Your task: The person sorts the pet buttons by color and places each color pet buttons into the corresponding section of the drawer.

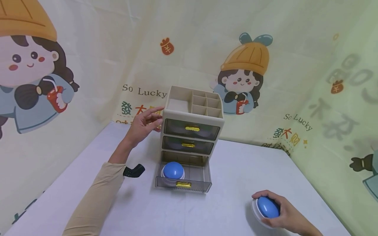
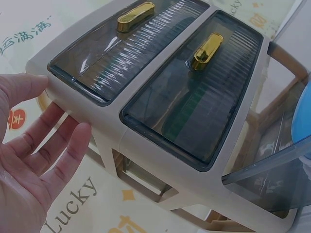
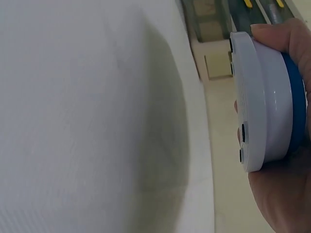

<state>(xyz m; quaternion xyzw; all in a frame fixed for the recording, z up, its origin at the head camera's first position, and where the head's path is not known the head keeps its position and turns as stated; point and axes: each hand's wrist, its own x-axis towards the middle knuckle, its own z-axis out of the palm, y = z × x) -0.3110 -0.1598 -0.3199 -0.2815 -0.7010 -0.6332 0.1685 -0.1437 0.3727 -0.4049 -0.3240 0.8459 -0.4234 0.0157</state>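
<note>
A beige desktop drawer organizer (image 1: 193, 115) has two upper smoky drawers with gold handles closed and its bottom drawer (image 1: 203, 170) pulled out. Inside that drawer, toward the left, sits a push button (image 1: 173, 170) with a blue dome and white base. My left hand (image 1: 144, 126) is at the organizer's left side; in the left wrist view its thumb (image 2: 34, 87) lies at the front corner and the relaxed fingers reach along the side. At the right, my right hand (image 1: 284, 213) grips a second blue-and-white push button (image 1: 267, 207) around its edge, held above the table with its footed underside (image 3: 248, 102) showing.
The organizer's top has an open tray and several small compartments (image 1: 206, 103). A white-covered table (image 1: 230, 183) lies beneath everything. Printed cloth (image 1: 189, 65) hangs behind and at both sides. A black device (image 1: 134, 170) is on the left wrist.
</note>
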